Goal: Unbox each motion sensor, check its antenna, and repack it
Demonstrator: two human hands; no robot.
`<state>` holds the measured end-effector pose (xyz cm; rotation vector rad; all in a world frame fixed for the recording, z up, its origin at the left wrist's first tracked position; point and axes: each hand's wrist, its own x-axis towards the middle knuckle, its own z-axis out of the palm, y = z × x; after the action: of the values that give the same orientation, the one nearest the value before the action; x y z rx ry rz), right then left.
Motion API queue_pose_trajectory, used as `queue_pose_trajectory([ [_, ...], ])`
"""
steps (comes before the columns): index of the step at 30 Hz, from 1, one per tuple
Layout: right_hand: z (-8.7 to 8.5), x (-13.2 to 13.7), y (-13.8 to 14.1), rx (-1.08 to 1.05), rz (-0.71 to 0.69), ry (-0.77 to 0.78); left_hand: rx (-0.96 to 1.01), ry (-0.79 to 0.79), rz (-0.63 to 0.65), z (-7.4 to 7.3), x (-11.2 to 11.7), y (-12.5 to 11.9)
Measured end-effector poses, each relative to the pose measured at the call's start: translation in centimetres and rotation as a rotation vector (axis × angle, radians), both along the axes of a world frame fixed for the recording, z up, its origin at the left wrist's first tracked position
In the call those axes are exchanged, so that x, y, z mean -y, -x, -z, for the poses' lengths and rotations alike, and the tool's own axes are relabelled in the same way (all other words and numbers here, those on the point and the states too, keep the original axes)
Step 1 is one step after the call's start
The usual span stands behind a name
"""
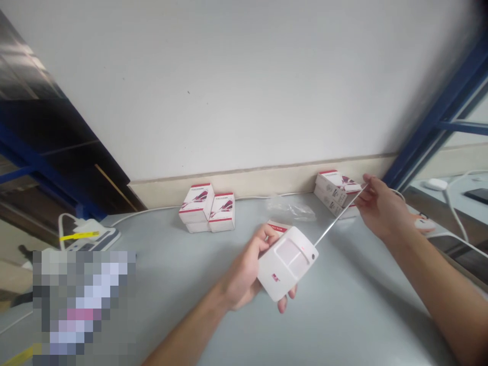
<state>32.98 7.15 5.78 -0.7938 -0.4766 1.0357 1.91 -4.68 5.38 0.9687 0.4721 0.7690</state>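
Detector: we have a white motion sensor point(286, 263) in the left hand, tilted, lens window facing up and toward us, small red logo near its lower edge.

Left hand point(244, 269): closed around the detector, fingers wrapped on its edges, palm under the casing.

Right hand point(381, 211): narrow pinch, fingertips point(366, 179) on the far end of the rod, arm reaching in from the right.

Rod: thin, metal-looking rod point(339, 216) runs straight from the detector's top corner to the right hand. We cannot tell if it is fixed to the casing.

Table: grey top point(171, 244), both hands over it.

Near box: white-and-red box point(278, 227) just behind the detector, partly hidden by it and the left hand.

Left boxes: two stacks point(206, 208) against the wall, side by side.

Right boxes: stack point(331, 193) at the wall, partly behind the right hand and rod.

Bag: clear plastic bag point(290, 208) on the table, between both box groups.

Cable: white cable point(152, 212) along the wall base.

Left side: white device with yellow strip point(91, 236) at the table edge; pixelated patch point(84, 305) hides the corner below it.

Right side: blue steel frame point(438, 117); beyond it, white puck point(435, 184) and dark tablet or phone point(476, 195).

In the way: nothing between the hands except the rod.
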Motion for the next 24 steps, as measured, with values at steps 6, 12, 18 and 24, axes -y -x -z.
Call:
queue_pose_trajectory([
  [6, -0.4, 0.0, -0.5, -0.013, -0.068, -0.054, 0.037, 0.066, -0.007, -0.1, -0.3, 0.3],
  [12, -0.4, 0.1, -0.2, 0.000, -0.048, -0.092, 0.083, 0.142, 0.001, 0.0, -0.6, 0.7],
  [18, 0.0, 0.1, 0.8, 0.060, -0.133, -0.071, 0.076, 0.154, -0.004, 0.0, -0.7, 0.8],
  [24, 0.1, -0.1, 0.3, 0.007, -0.103, -0.069, 0.019, 0.163, -0.026, -1.0, -0.5, 0.6],
])
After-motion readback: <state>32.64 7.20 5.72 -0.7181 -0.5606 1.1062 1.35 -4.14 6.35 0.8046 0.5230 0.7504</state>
